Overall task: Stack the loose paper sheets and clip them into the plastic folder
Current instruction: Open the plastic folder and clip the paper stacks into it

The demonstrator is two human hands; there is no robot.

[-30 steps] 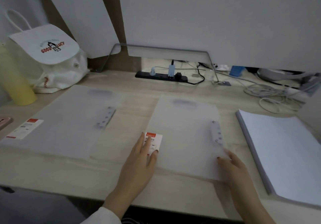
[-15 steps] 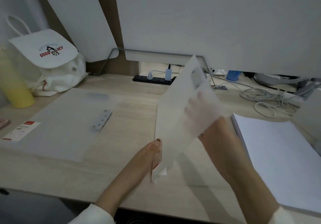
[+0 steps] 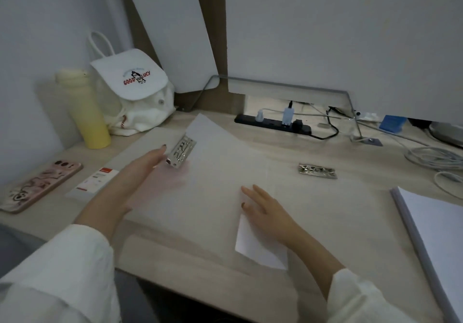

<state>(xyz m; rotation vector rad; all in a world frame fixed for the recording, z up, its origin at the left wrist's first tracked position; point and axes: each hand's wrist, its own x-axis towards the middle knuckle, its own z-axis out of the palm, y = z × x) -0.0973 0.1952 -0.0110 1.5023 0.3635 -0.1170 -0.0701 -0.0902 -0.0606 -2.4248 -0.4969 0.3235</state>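
Note:
A translucent plastic folder lies open in the middle of the desk. Its left flap is folded out to the left, far corner still raised. Each half carries a metal clip: one on the flap, one on the right half. My left hand holds the flap's edge beside its clip, with the fingers showing pink through the plastic. My right hand rests flat, fingers apart, on the folder near the fold, above a white label. A stack of white paper lies at the right.
A second translucent folder with a red-and-white label lies under the flap at the left. A phone, a yellow bottle and a white bag stand at the far left. A power strip and cables run along the back.
The folder lay shut, was lifted and swung open, and now lies open on the desk. Its flap came down to the left with my left hand. My right hand dropped flat onto it.

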